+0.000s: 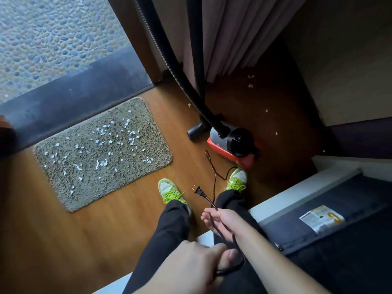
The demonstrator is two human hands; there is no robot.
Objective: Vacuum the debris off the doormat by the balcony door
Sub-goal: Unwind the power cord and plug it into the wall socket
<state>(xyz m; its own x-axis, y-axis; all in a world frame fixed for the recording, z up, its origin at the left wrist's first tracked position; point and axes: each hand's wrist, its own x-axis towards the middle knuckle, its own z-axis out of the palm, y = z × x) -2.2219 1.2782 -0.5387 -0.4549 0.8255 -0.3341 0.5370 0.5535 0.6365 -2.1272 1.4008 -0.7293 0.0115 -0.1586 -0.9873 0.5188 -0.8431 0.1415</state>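
A beige doormat [101, 153] lies on the wooden floor beside the balcony door, strewn with several white paper scraps [106, 143]. A red and black canister vacuum [234, 145] stands to the mat's right, its black hose [176, 66] rising out of the top of the view and its floor nozzle [196, 131] beside it. My right hand [220, 219] holds the thin black power cord [209, 200] just behind the plug [198, 190], which hangs free above the floor. My left hand [191, 266] grips a loop of the same cord lower down.
A few white scraps [251, 81] lie on the dark floor near the pink curtain [229, 39]. My feet in green-laced shoes [169, 192] stand between mat and vacuum. A dark bench with a white edge [297, 198] and a label fills the lower right.
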